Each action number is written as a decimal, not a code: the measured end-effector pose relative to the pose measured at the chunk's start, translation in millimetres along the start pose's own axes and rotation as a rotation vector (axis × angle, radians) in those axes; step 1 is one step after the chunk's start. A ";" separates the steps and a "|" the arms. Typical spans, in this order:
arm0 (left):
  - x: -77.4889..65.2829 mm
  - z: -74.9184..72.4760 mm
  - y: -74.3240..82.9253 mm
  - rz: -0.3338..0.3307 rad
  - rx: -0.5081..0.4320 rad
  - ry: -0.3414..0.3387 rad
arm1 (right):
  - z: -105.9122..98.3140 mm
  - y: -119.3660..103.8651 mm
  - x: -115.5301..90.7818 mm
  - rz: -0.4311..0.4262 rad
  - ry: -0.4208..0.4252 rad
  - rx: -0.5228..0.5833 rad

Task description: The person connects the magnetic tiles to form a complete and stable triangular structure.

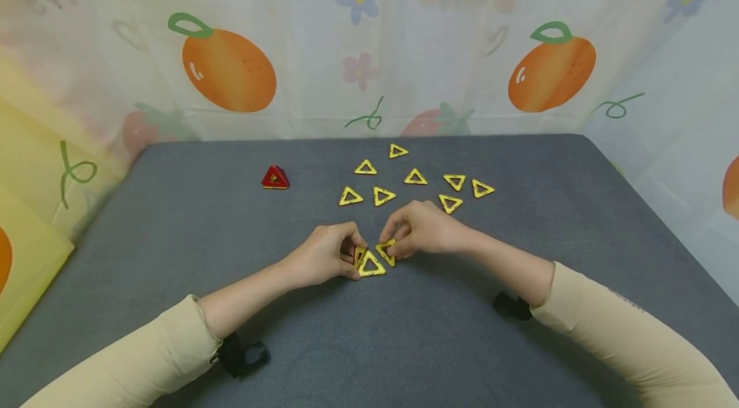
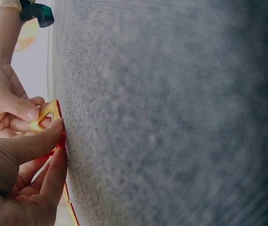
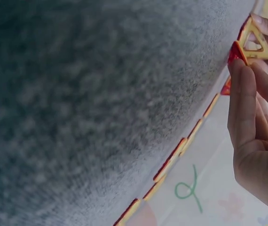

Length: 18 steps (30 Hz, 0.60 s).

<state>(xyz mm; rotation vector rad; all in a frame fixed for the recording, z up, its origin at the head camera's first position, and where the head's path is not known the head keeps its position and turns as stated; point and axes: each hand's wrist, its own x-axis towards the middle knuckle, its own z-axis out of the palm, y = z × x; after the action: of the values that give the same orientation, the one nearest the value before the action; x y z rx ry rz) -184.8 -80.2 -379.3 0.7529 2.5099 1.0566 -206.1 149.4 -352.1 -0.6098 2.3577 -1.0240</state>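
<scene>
In the head view, the left hand (image 1: 323,255) pinches a yellow triangular magnetic tile (image 1: 358,258) with thumb and fingers. That tile stands tilted against a second yellow triangle tile (image 1: 372,273) at the front. Just to the right, the right hand (image 1: 427,228) grips another triangle tile (image 1: 383,256) on edge, a small gap from the front one. The right wrist view shows a red face on the right hand's tile (image 3: 238,52), with a yellow triangle frame (image 3: 261,54) behind it. Part of the left hand's tile is hidden by its fingers.
Several yellow triangle tiles (image 1: 365,172) lie flat and scattered beyond the hands. A small red pyramid (image 1: 275,178) stands at the back left of the grey table (image 1: 323,344). A printed curtain (image 1: 381,42) hangs behind the table. Each wrist carries a black camera strap (image 1: 237,357).
</scene>
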 end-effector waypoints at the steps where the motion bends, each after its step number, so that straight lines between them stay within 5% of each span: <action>1: 0.1 0.1 0.1 -0.001 0.000 0.000 | 0.7 -0.6 -0.1 0.000 0.001 -0.006; 18: -0.8 0.6 1.9 0.011 0.008 0.016 | 13.7 -6.6 2.6 -0.087 0.029 -0.110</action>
<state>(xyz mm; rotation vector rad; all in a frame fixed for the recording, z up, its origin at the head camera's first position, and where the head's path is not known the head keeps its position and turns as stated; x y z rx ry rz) -183.2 -79.3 -378.2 0.7635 2.5279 1.0614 -198.7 136.4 -355.9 -0.7488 2.4446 -0.9507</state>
